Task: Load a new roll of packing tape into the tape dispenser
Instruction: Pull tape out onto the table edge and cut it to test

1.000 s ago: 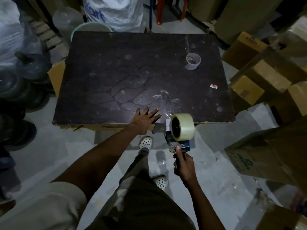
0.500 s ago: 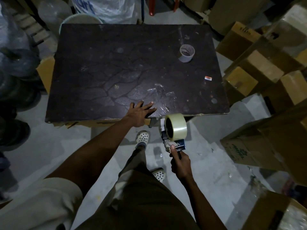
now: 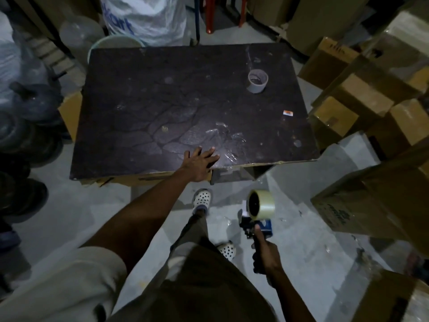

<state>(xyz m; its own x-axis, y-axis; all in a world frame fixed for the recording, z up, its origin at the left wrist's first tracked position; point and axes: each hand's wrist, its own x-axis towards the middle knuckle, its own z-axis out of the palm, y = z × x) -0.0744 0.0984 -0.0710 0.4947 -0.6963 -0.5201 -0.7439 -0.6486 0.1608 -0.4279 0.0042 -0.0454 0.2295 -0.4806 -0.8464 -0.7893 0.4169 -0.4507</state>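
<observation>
My right hand [image 3: 265, 254] grips the handle of a blue tape dispenser [image 3: 255, 225], held low over the floor, away from the table's front edge. A full roll of clear packing tape [image 3: 263, 205] sits on the dispenser's spindle. My left hand [image 3: 199, 162] lies flat with fingers spread on the front edge of the dark table [image 3: 162, 101]. An empty grey tape core [image 3: 257, 80] stands upright on the table at the far right.
Crumpled clear tape scraps [image 3: 228, 140] lie on the table just right of my left hand, with a small orange label [image 3: 287, 113] farther right. Cardboard boxes [image 3: 362, 101] crowd the right side. Dark round objects [image 3: 32, 108] pile up at the left. My feet stand below the table edge.
My right hand has pulled the dispenser with its roll back and down from the table's front edge. My left hand stays pressed on the table.
</observation>
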